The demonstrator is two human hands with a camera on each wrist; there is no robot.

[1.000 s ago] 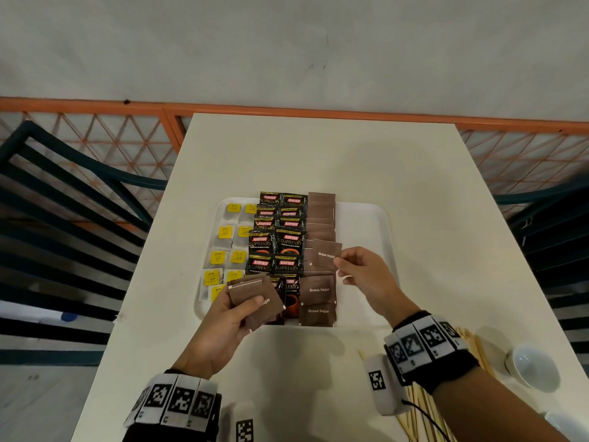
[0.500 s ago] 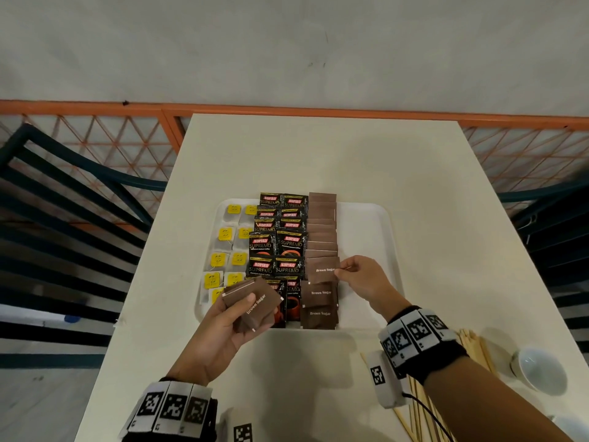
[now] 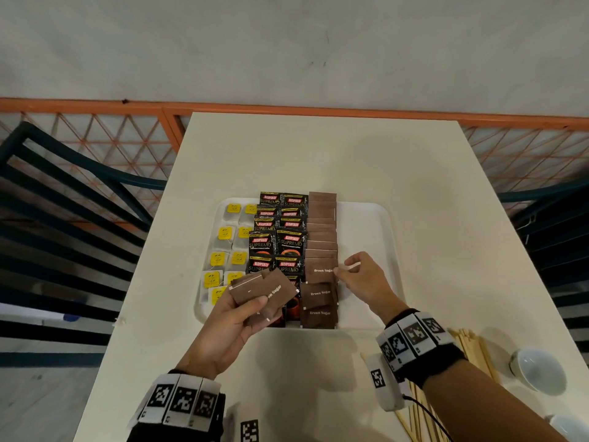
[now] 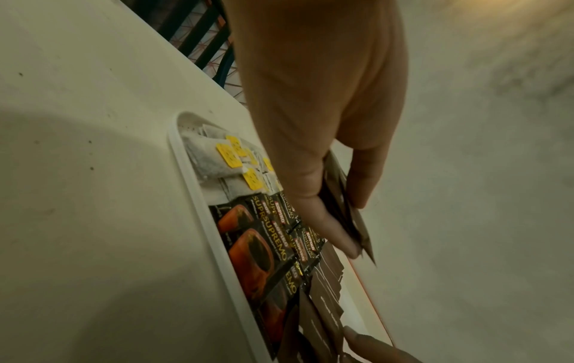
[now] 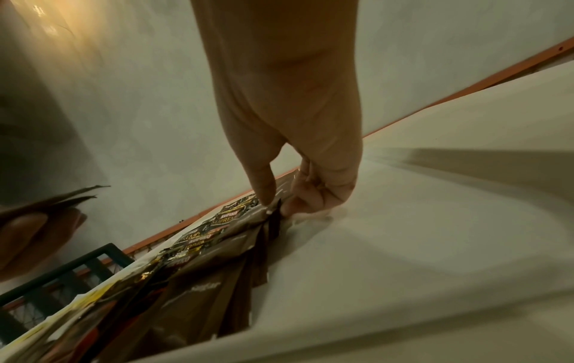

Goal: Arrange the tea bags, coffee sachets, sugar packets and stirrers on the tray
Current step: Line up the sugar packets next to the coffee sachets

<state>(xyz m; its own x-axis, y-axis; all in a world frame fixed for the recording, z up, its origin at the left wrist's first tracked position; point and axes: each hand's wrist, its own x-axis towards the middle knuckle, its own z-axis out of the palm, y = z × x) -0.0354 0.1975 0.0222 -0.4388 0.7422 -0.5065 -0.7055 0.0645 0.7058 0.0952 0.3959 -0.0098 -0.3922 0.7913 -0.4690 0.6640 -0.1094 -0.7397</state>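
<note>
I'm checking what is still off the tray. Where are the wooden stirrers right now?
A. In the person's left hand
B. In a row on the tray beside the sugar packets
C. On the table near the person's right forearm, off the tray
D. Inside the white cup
C: the wooden stirrers lie on the table by the right forearm, outside the tray; the left hand holds brown sugar packets.
</note>
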